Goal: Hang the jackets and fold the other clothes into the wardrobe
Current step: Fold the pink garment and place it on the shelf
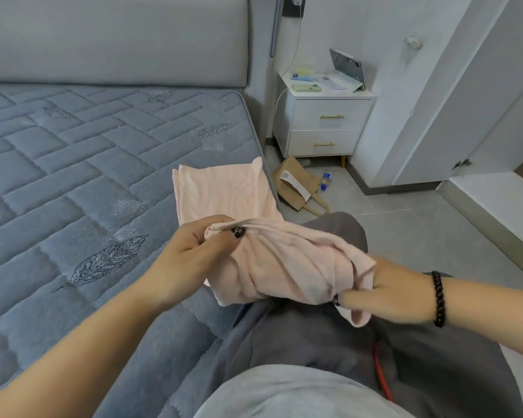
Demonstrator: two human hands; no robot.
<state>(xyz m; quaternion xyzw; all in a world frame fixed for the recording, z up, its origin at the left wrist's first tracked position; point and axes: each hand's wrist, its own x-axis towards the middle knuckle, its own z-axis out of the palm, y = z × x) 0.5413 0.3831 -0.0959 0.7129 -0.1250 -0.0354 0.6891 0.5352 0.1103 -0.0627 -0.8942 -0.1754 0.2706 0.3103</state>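
Observation:
A pale pink garment point(272, 254) is stretched between both hands above the right edge of the bed point(73, 182). Its far part lies flat on the mattress; the near part is bunched and twisted. My left hand point(191, 254) pinches the garment's left end between thumb and fingers. My right hand point(384, 294), with a black bead bracelet on the wrist, grips the right end, its fingers partly hidden in the cloth. Dark grey clothing point(338, 342) lies under the pink garment across my lap.
A white bedside cabinet point(323, 125) with two drawers stands beyond the bed, small items on top. A brown paper bag point(296, 185) and a small bottle point(326, 180) lie on the floor. A white wardrobe door point(453, 101) stands open at right.

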